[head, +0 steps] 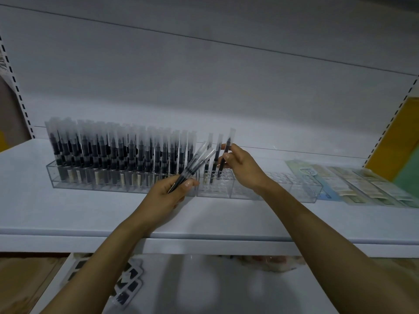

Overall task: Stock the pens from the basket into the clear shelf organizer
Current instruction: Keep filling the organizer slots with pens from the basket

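Note:
A long clear shelf organizer stands on the white shelf. Its left half is packed with several upright black pens with frosted caps. Two more pens stand in holes just right of them. My left hand grips a small bundle of pens, which fans up and to the right in front of the organizer. My right hand pinches a single pen upright, its lower end in or at a hole of the organizer. The basket is not in view.
The right part of the organizer shows bare holes. Flat packets in pale green and beige lie on the shelf to its right. Below the shelf edge, a lower shelf holds dark blister packs. Slotted uprights flank the bay.

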A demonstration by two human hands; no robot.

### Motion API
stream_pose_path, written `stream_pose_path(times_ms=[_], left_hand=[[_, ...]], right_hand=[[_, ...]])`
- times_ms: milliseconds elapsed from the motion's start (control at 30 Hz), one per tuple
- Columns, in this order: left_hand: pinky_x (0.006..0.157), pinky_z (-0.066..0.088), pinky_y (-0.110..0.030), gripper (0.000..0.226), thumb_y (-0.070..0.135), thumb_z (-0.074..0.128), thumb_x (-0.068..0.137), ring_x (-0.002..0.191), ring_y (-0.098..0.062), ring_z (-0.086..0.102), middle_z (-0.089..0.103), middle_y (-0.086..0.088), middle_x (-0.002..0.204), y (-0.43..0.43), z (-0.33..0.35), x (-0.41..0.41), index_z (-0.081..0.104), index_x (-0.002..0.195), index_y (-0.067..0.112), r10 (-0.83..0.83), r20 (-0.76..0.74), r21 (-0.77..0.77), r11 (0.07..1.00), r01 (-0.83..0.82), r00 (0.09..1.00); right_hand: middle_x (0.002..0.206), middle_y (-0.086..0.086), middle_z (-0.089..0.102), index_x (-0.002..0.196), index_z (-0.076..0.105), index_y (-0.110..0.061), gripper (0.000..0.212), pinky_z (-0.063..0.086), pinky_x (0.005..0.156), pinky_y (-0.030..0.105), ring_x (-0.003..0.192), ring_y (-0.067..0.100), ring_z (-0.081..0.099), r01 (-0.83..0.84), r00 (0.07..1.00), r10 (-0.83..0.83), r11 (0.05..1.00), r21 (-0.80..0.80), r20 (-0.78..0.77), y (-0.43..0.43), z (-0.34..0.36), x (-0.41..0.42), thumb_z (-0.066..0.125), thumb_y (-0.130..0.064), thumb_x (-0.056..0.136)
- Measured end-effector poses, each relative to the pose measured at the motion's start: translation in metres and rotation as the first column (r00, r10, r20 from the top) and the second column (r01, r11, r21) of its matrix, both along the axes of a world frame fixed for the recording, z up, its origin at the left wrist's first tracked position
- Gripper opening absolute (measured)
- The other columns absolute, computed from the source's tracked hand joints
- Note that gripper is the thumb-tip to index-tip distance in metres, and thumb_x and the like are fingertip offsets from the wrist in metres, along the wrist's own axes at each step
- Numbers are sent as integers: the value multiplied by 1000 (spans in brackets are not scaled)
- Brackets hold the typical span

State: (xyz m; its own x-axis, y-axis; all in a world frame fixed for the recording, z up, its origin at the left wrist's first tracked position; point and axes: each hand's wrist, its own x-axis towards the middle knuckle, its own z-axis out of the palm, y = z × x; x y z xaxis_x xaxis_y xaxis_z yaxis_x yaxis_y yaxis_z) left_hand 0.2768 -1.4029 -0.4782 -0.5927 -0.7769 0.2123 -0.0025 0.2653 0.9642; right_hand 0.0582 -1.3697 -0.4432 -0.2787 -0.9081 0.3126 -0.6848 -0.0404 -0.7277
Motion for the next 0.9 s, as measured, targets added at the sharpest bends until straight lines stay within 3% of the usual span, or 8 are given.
stream_pose_path(times_ms=[200, 567, 767, 900], left_hand=[[44, 33, -10, 22, 28, 48, 96, 45, 2, 40, 47, 19, 46, 2, 1, 0, 66, 103, 20, -2, 3, -12, 1000, 2, 1000], [47, 30, -13, 25, 36, 49, 93, 48, -1, 35, 42, 17, 49, 0, 0, 0, 68, 101, 22, 1, 3, -9, 1000, -1, 1000], [48, 30, -13, 27, 38, 49, 92, 50, -1, 34, 41, 17, 50, -2, -1, 1, 69, 102, 24, 3, 10, -11, 1000, -3, 1000], [46, 29, -13, 27, 40, 50, 90, 49, -2, 32, 38, 15, 51, -2, -2, 0, 69, 101, 25, -3, -4, 2, 1000, 3, 1000]], right_hand=[[106, 12, 66, 116, 51, -13, 33, 48, 91, 55, 101, 34, 62, 22, 994, -23, 1000, -11, -109, -2, -5, 0, 32, -35, 101], [104, 6, 63, 100, 53, -15, 21, 48, 89, 40, 98, 26, 60, -1, 993, 3, 1000, 11, -122, -4, 1, -3, 34, -23, 104], [91, -6, 60, 100, 55, -16, 22, 47, 82, 27, 90, 16, 60, -46, 995, 47, 999, 14, -86, -4, 3, -4, 34, -21, 104], [81, -12, 55, 90, 51, -22, 23, 38, 67, 19, 72, 3, 52, -43, 994, 45, 999, 28, -96, -3, 4, -5, 32, -23, 105]])
